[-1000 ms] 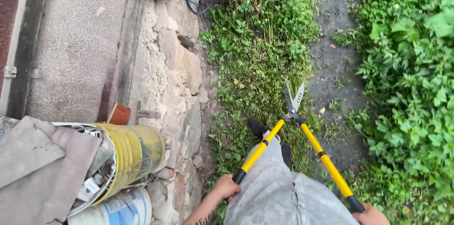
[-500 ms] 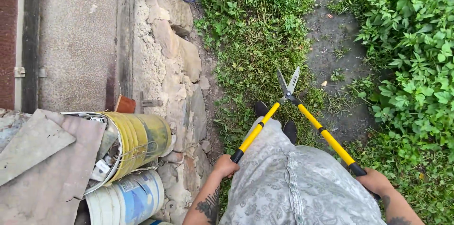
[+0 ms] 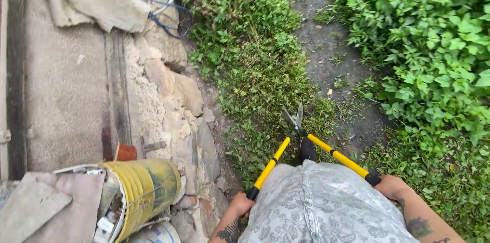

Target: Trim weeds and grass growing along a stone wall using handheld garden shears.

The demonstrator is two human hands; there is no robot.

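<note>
shears (image 3: 296, 129) with two long yellow handles were held low in the middle of the frame, one handle in each hand. the left hand (image 3: 241, 203) was wrapped tight round the black end of the left handle, near the bottom edge. the right hand (image 3: 390, 187) was closed round the black end of the right handle, lower right of the frame. both hands sat about the same way back from the blades, so neither one was nearer.

from the hands the two handles ran up and inward and met at the bolt, like a letter v turned upside down. the long line of the shears pointed up the frame, away from the person, tipped a bit to the left. the blades (image 3: 294, 117) stood only a little apart, a narrow gap, with their tips up over the grass (image 3: 250, 64).

a dark shoe (image 3: 307, 149) showed just under the bolt, between the handles. a dirt path (image 3: 326, 54) ran up the frame right of the blades, with leafy plants (image 3: 434, 49) on the far right. on the left were a stone wall (image 3: 173, 100) and a yellow bucket (image 3: 143, 184) lying on its side, lower left.
</note>
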